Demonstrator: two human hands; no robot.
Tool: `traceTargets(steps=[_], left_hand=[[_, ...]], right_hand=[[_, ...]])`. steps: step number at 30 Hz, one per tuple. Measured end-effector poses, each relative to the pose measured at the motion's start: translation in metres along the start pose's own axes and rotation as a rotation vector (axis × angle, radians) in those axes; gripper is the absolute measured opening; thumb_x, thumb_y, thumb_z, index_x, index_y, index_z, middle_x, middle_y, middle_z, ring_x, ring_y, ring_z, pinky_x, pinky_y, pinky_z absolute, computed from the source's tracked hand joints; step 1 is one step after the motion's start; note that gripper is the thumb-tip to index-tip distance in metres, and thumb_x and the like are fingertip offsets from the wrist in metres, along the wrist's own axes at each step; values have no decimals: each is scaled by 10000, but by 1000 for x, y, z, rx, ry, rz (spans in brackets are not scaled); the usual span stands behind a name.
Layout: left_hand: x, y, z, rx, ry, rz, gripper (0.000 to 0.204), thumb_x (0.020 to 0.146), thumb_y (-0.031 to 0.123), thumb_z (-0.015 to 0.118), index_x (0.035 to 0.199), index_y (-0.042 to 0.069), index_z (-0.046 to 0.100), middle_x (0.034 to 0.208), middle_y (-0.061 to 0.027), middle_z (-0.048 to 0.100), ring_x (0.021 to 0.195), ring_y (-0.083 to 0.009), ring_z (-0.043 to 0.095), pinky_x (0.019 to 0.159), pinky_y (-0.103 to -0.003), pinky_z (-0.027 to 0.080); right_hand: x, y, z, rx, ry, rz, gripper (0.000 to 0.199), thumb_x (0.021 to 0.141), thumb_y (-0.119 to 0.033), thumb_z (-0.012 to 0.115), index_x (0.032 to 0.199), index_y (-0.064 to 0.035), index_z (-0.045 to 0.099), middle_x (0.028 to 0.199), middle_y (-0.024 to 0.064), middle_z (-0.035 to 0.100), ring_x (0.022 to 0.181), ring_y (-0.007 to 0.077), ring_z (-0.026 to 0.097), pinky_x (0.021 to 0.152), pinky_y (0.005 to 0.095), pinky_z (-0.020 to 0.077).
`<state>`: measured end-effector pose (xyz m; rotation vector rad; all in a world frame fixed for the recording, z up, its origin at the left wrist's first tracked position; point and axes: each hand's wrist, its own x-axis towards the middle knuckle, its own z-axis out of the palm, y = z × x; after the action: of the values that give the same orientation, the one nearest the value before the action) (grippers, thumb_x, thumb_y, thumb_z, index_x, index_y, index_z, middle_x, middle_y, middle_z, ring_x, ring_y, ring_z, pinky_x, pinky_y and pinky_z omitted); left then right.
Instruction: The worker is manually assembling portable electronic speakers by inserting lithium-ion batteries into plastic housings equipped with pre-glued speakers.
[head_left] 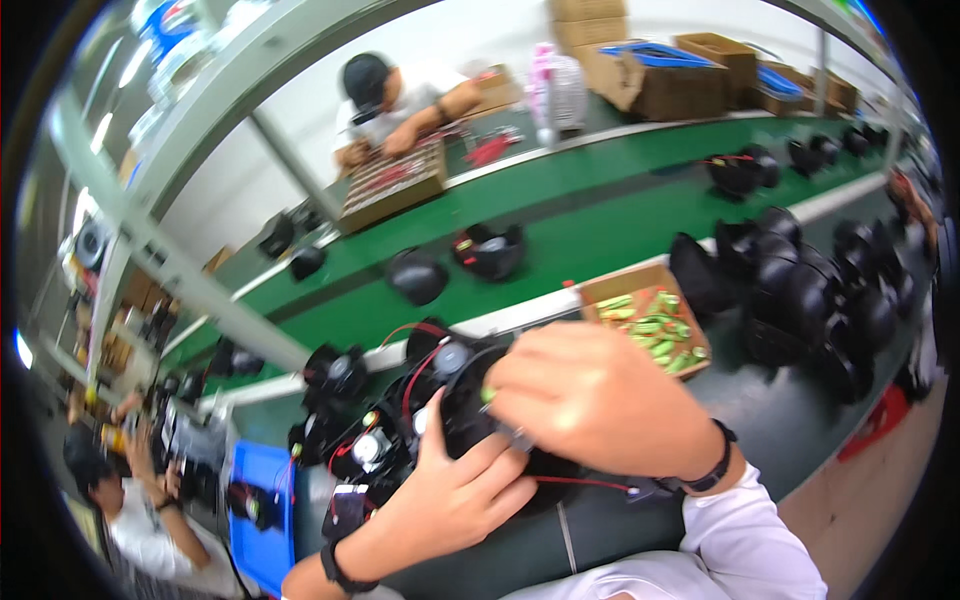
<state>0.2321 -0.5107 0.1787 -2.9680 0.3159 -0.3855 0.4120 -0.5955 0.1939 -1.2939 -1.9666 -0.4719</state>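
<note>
My left hand (465,500) is closed around a black plastic shell (463,410) at the near side of the dark green bench (640,520), thumb lying along its left edge. Over the shell's right side, my right hand (575,390) pinches a small green cylinder (488,394) (only a sliver shows past my fingertips). A red wire (585,482) runs rightward from below my hands. Just beyond my right hand stands an open cardboard box (628,281) of similar green pieces; more black shells (790,290) are heaped farther right. Left of me lies a blue tray (262,555), and on the far side runs a green conveyor belt (590,210).
</note>
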Motion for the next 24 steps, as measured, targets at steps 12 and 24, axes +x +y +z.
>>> traceTargets(steps=[12,24], left_hand=[[6,14,-8,-105,-104,-126,260,585,19,602,831,64,531,995,-126,476,1059,-332,471,983,-670,260],[30,14,-8,-82,-52,-71,250,606,4,581,843,68,532,983,-129,471,1037,-333,479,980,-665,265]], right_hand=[[-7,12,11,109,66,130,123,521,-84,664,602,-18,600,659,109,587,658,261,621,585,330,488],[-8,9,-17,72,-76,265,133,646,-73,611,717,36,584,752,139,590,659,292,627,575,367,505]])
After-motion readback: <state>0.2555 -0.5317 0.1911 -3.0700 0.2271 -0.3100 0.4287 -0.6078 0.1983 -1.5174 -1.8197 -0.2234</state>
